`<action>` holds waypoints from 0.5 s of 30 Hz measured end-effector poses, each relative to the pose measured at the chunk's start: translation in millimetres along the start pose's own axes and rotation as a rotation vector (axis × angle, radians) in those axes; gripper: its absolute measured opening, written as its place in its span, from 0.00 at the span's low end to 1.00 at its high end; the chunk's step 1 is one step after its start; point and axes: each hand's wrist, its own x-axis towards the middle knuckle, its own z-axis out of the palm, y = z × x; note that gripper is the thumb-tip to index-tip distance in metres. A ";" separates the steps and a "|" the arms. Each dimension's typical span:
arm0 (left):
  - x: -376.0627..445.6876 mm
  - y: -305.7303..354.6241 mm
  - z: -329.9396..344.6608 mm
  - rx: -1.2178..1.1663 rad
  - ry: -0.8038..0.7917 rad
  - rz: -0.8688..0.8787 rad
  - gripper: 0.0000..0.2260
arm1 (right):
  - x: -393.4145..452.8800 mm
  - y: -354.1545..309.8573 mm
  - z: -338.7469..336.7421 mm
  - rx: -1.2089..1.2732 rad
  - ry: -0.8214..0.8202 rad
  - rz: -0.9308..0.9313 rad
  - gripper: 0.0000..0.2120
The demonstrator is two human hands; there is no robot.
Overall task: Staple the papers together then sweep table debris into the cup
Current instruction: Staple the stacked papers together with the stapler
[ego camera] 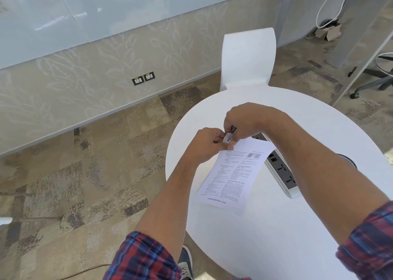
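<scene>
While hands pinch the stapler [230, 134], the right arm [319, 152] hides a cup [348, 159].

Stapler [230, 134] at papers' [234, 173] corner

Single head view, close above, facing down-forward over round table [265, 237]

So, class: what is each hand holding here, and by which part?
Both hands grip a small stapler at the papers' top left corner: the right hand on its top end, the left hand on its lower end. The papers' far end is lifted.
</scene>
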 end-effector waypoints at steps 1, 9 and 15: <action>-0.1 1.0 0.4 0.028 -0.003 -0.001 0.14 | 0.4 -0.2 0.0 0.002 -0.004 -0.001 0.16; -1.4 0.8 12.1 0.139 0.108 0.064 0.19 | -1.3 -1.7 4.8 -0.033 0.102 0.005 0.11; -2.4 -5.9 9.1 -0.086 0.208 -0.033 0.21 | -4.0 18.3 26.0 0.199 0.193 0.108 0.17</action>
